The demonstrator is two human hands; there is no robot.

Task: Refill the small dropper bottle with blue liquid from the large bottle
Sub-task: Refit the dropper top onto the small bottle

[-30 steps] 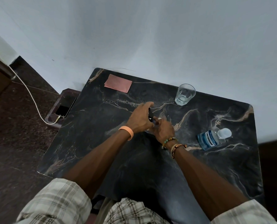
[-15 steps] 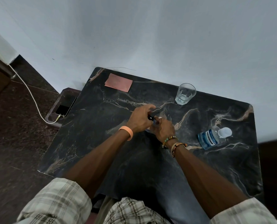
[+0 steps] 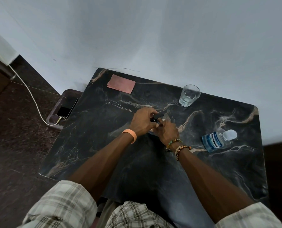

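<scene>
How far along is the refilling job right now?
Early. Nothing looks poured: the large bottle stands apart at the right, white cap on. Both hands, left and right, work at the small dropper bottle's black top. Opening, pouring and closing remain.

Left hand [image 3: 142,121]: fingers curled, closed around a small dark object, back of hand upward, orange band at wrist. Right hand [image 3: 167,132]: fingers bent, touching the left hand's fingertips, ring on one finger, beaded bracelets at wrist. Both forearms bare, extended forward, converging. Short plaid sleeves at upper arms.
</scene>
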